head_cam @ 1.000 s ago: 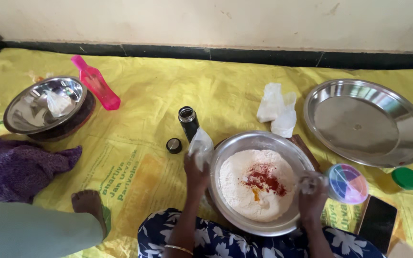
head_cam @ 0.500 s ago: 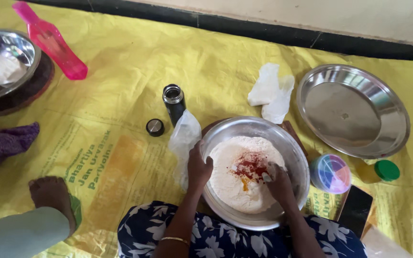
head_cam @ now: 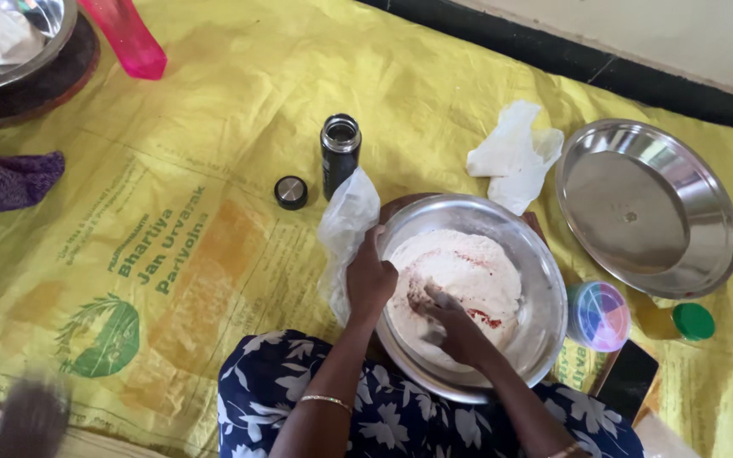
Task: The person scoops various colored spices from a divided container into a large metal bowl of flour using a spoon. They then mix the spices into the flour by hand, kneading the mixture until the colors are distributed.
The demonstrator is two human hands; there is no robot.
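A steel bowl (head_cam: 545, 280) sits in front of me, filled with white flour (head_cam: 468, 267) streaked with red spice powder. My left hand (head_cam: 369, 282) grips the bowl's left rim, next to a crumpled clear plastic bag (head_cam: 345, 222). My right hand (head_cam: 456, 326) is inside the bowl, fingers pressed into the flour and dusted with it. Flour hides the fingertips.
An open black flask (head_cam: 340, 153) and its round cap (head_cam: 291, 192) stand behind the bowl. A large steel plate (head_cam: 646, 208), white plastic bags (head_cam: 515, 157), a multicoloured round container (head_cam: 600, 315), a green-capped bottle (head_cam: 689, 322) and a dark phone (head_cam: 629, 380) lie right. A pink bottle (head_cam: 129, 38) is far left.
My right hand moved from the multicoloured container into the flour and now works in it. My left hand stays on the rim. The view has shifted down and closer.
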